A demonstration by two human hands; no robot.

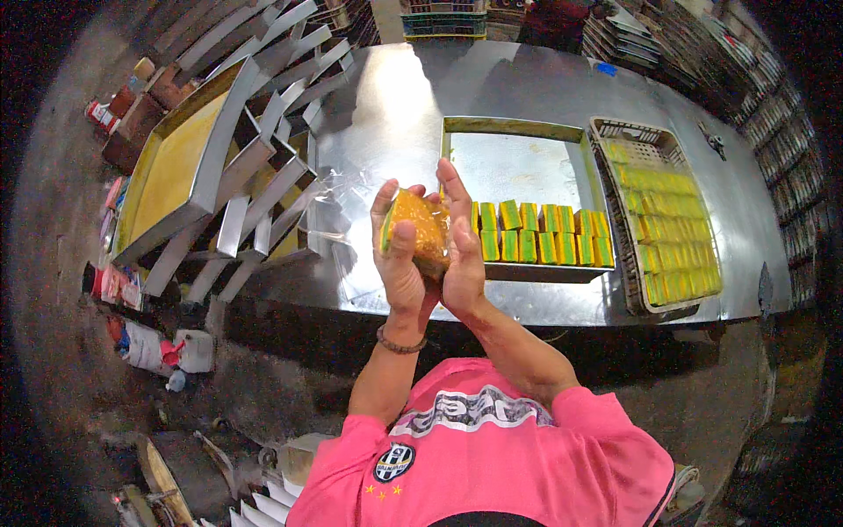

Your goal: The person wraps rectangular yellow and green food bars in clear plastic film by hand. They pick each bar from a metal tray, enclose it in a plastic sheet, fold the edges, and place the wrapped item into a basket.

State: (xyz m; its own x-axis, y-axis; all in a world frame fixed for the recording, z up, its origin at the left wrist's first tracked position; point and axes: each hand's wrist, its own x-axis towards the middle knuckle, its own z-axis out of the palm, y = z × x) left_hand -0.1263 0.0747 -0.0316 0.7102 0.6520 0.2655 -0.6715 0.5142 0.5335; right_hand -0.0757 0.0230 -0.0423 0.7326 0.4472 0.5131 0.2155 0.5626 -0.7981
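Above the table's near edge, my two hands hold a block of layered cake (416, 230) between them. Its orange-brown top shines as if under clear film, and a green edge shows at its left. My left hand (399, 277) grips the left side, thumb on the near face. My right hand (464, 268) presses against the right side, fingers pointing up. Just to the right, a shallow metal tray (584, 154) carries two rows of green-and-yellow cake slices (540, 235) along its near side. Clear plastic sheets (344, 198) lie left of my hands.
A plastic crate (606, 140) of wrapped slices stands on the steel table (492, 75), right of the tray. Metal pans (176, 167), one holding a yellow slab, are stacked crookedly at the left. Scissors (711, 139) lie far right. A person (553, 25) is across the table.
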